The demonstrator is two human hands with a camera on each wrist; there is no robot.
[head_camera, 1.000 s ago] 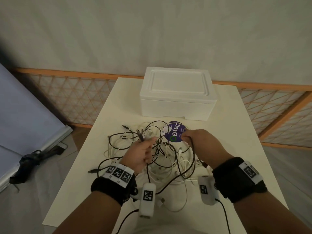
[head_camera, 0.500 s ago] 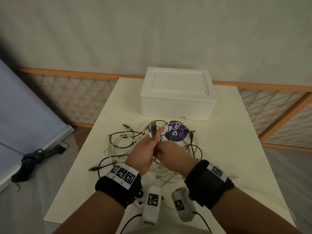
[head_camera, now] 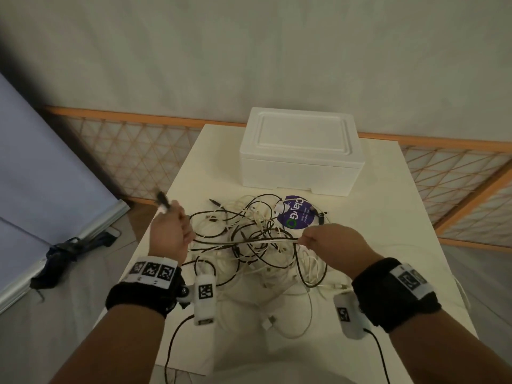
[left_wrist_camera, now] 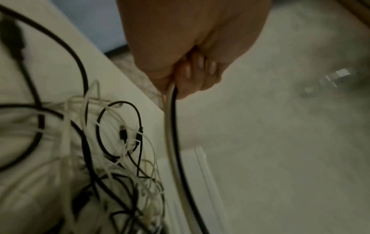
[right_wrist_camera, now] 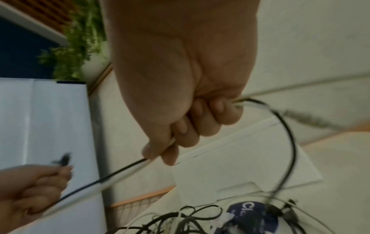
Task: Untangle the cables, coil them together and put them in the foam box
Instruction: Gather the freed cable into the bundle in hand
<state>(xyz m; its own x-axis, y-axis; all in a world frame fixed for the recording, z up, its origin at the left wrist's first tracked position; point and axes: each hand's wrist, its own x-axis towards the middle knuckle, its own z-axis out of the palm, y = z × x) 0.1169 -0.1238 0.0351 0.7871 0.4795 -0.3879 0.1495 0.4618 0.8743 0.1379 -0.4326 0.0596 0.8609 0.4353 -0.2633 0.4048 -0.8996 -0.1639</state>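
My left hand (head_camera: 169, 234) is over the table's (head_camera: 388, 217) left edge, my right hand (head_camera: 329, 242) to the right of it, both above the tangle of cables (head_camera: 255, 245). Two cables (head_camera: 243, 241) run side by side between my fists. The tangle lies on the table's middle, partly over a round sticker (head_camera: 297, 216). Behind it, at the far edge, sits the foam box (head_camera: 300, 151), lid on. A railing (head_camera: 133, 151) runs behind the table.
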